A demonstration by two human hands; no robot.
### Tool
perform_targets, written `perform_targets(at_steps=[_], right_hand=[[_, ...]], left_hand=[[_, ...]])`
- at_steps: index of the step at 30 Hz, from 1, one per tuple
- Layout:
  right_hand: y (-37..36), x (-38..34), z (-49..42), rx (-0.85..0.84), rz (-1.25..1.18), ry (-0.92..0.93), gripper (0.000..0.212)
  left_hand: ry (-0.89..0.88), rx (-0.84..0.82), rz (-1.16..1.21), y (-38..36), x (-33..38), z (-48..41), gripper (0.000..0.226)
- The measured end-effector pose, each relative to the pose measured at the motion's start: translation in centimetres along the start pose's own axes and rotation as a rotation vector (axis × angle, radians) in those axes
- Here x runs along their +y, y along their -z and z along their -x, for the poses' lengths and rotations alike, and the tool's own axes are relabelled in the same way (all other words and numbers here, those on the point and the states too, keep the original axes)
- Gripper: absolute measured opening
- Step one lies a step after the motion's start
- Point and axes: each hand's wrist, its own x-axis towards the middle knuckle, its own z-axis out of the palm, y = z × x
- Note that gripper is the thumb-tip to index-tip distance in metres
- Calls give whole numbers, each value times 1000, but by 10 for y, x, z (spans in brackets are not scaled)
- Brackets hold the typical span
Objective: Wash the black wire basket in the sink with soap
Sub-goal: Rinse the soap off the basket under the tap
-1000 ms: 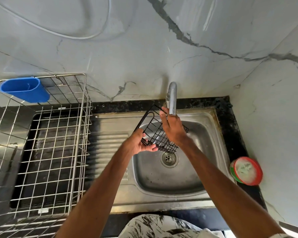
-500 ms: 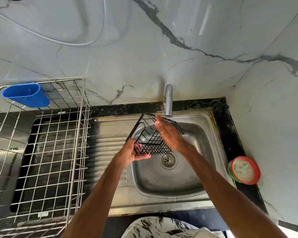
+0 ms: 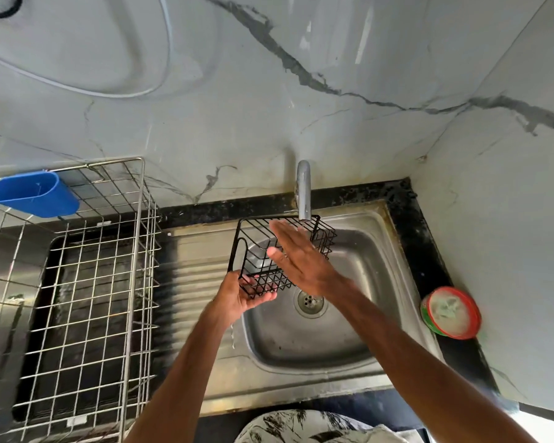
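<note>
The black wire basket (image 3: 257, 251) hangs tilted over the steel sink (image 3: 359, 251), just below the tap (image 3: 303, 190). My left hand (image 3: 240, 297) grips its lower front corner from underneath. My right hand (image 3: 296, 257) lies flat with straight fingers across the basket's open top, fingertips reaching toward the tap's outlet. The basket's right side sticks out beyond my right hand. A round red-rimmed tub of whitish soap (image 3: 451, 312) sits on the black counter right of the sink.
A large steel wire dish rack (image 3: 77, 282) stands left of the sink, with a blue plastic holder (image 3: 32, 194) hooked on its far left corner. The ribbed drainboard (image 3: 192, 282) lies between rack and basin. Marble walls close the back and right.
The basket has lowered and levelled out under the tap. My right hand has flattened and slid across its top. My left hand keeps hold of the lower corner.
</note>
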Motion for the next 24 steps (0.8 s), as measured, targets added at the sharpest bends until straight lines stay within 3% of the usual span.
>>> perform_targets(at_steps=[3,8,12,15,20,24], right_hand=[[3,23,-6,66,78,55,62],[10,79,-1,-11,-7,-340,64],[14,65,-5,-45,-70,-445,68],[12,36,-8,15,-43,-310,70],[3,-16,-4,-125,14,-77,75],[7,7,-6,-88,10,-18,64]], left_hand=[[8,4,13,-2,4,4,27],[37,-1,26,3,-2,4,21],[53,-5,44,10,-6,2,22],[32,-36,64,15,-3,-1,27],[-18,-7,-62,14,5,-4,44],[-12,-2,-63,26,6,-9,45]])
